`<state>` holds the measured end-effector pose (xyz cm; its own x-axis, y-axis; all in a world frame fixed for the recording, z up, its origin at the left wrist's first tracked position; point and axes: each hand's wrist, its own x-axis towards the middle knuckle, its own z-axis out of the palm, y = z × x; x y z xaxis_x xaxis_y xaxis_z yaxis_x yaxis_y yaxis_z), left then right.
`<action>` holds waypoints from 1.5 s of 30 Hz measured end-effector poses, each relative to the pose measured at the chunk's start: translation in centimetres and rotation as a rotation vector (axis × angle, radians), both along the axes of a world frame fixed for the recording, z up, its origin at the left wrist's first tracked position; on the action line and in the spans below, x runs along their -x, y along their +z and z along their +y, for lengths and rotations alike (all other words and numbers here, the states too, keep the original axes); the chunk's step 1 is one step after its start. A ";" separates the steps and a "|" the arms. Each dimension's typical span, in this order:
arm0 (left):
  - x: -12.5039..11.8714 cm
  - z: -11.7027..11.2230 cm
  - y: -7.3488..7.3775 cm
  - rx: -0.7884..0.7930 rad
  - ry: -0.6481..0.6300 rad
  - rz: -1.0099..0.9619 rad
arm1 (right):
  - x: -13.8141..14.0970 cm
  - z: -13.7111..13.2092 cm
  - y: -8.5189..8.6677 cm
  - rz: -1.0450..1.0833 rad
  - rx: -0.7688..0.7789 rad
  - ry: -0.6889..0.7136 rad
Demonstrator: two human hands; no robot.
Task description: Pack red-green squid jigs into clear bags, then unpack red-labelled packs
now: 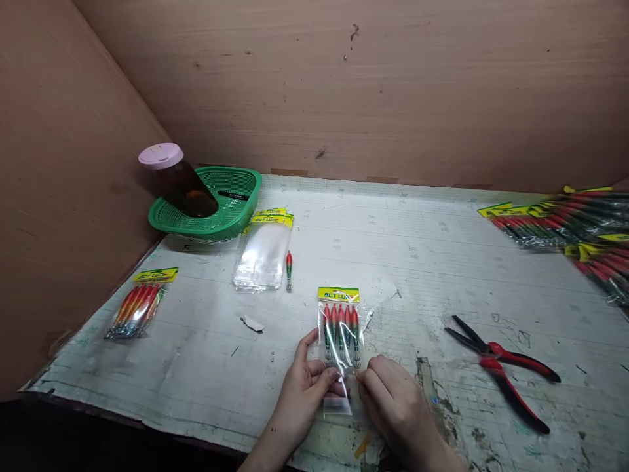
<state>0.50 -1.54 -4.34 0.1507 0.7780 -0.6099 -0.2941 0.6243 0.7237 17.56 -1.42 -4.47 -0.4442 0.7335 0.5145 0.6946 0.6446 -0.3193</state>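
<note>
A clear plastic bag of fishing lures (341, 331) with a yellow header card lies at the front middle of the table. Several red and green lures sit side by side inside it. My left hand (309, 380) grips the bag's lower left part, thumb on top. At the lower right edge of the same bag, the curled fingers of my right hand (393, 400) pinch the plastic. The bag's bottom flap shows between both hands. A single loose lure (289, 270) lies beyond the bag, beside a stack of flat clear bags (264, 252).
Red-handled pliers (501, 367) lie open at the right. Packed lures are piled (565, 216) at the far right. A filled lure bag (140, 305) lies at left. A green basket (206, 229) holds a pink-lidded bottle (181, 180) and a pen. A paper scrap (253, 324) lies nearer.
</note>
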 end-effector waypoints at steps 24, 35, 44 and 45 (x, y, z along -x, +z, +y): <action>0.6 -1.0 -1.0 -0.049 -0.024 0.078 | 2.9 -1.0 -1.4 -0.032 0.184 0.190; -0.1 -0.9 -0.7 0.002 -0.020 0.140 | -5.9 -1.3 -0.1 0.481 0.555 -0.109; 3.8 -2.6 -1.1 -0.626 -0.144 0.787 | -14.7 -0.1 0.7 -0.348 -0.053 -0.536; 4.5 -2.3 -1.2 -0.804 -0.198 0.886 | -13.4 0.0 0.7 -0.359 -0.104 -0.400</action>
<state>-3.97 -3.87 -5.50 0.0851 0.9928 0.0847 0.5496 -0.1177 0.8271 31.01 -1.39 -3.79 -0.3023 0.8347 0.4603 0.9456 0.3235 0.0345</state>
